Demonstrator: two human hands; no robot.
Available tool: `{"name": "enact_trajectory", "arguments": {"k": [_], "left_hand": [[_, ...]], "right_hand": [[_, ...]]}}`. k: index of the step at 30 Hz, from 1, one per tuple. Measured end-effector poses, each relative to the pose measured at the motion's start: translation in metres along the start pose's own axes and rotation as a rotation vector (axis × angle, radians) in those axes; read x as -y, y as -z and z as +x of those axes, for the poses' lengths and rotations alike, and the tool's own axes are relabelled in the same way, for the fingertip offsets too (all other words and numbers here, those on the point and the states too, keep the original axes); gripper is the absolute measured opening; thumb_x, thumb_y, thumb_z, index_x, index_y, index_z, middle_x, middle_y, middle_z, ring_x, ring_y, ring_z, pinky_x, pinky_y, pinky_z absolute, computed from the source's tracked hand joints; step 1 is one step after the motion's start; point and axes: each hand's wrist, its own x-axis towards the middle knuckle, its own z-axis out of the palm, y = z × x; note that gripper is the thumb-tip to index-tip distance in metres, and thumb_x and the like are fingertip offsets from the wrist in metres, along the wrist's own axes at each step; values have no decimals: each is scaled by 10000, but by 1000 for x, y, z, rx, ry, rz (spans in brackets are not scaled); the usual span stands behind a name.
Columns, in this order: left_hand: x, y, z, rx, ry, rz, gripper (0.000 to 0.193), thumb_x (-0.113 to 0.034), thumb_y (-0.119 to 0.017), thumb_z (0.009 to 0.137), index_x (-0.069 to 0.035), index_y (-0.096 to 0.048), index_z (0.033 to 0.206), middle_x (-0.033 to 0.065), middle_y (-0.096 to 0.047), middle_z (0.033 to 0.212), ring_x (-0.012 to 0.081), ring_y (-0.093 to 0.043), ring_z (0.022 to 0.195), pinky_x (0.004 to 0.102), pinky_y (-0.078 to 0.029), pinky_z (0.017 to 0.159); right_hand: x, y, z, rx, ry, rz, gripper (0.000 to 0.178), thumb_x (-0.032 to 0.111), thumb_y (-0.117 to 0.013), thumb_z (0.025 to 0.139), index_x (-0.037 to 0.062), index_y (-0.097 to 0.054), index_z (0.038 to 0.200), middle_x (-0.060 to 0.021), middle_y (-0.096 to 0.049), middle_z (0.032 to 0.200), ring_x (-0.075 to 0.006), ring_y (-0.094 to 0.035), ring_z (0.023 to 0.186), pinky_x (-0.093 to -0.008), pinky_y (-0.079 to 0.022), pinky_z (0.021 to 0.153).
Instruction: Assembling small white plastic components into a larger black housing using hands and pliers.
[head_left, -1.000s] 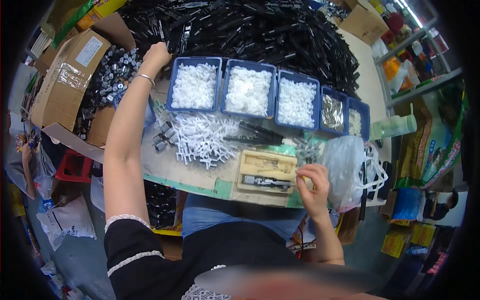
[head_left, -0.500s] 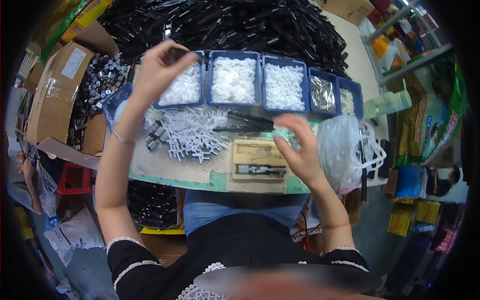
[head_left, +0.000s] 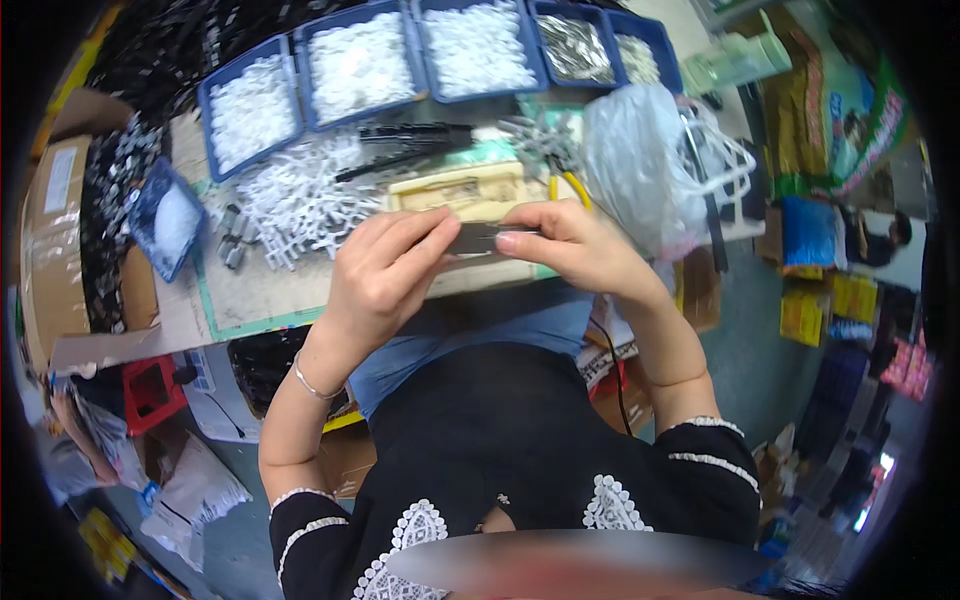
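Slim dark part [head_left: 478, 238] btwn both hands, just in front of cream wooden fixture [head_left: 490, 211], near table edge. L hand [head_left: 385, 265]: fingertips narrow, pinching its L end; R hand [head_left: 575, 245]: thumb + fingers close together on R end. Looks mid-handling: part's held, not set down; any joining of pieces can't be confirmed (fingers cover most of it). Fixture's far recess shows bare; near side hidden by hands. Loose stock plentiful, so likely lots left.

Around: white branched plastic pcs [head_left: 300, 200] piled L, black strips [head_left: 410, 135] behind, yellow-handled pliers [head_left: 576, 186] by R hand, clear plastic bag [head_left: 630, 160] crowding R side, blue bins [head_left: 485, 97] along the back. Nothing seems to block the hands; pliers + bag tightest.
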Motion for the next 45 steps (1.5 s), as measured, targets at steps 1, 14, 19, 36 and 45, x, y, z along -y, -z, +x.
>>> {"name": "enact_trajectory", "arguments": {"k": [1,14,19,36,45], "left_hand": [[-2,-3,-2,28,9,-25,360,-35,-708,666,-23,-631,1017,97,-631,965,270,-608,821,359,-476,702],[3,-6,-18,-129,515,-250,268,-18,-660,784,9,-642,1050,141,-648,997,222,-613,907,285,-460,805],[0,-8,-24,-8,274,86,253,-53,-680,739,-66,-650,990,57,-660,975,219,-594,905,340,-390,838],[-7,-37,-22,164,206,167,252,-54,-657,718,-43,-633,968,48,-627,965,221,-571,874,358,-432,776],[-10,-52,-19,122,71,311,182,-44,-629,738,38,-609,899,131,-616,915,237,-588,774,325,-475,658]], "right_hand": [[2,-3,-10,-28,-16,10,306,267,-593,883,-26,-593,972,-17,-534,724,-90,-464,675,-261,-391,586],[-119,217,-74,-1052,-36,-873,219,118,-627,795,17,-604,988,-106,-633,866,-206,-606,806,-336,-471,719],[-89,204,-44,-927,-249,-1327,316,184,-622,728,9,-543,980,-232,-623,906,-389,-608,864,-465,-476,769],[-61,176,-107,-1300,64,18,284,311,-475,951,75,-549,812,31,-427,565,-40,-343,372,-193,-237,325],[-21,58,-138,-1058,789,-225,281,285,-524,929,23,-542,828,-47,-528,670,-125,-482,501,-218,-381,444]]}}
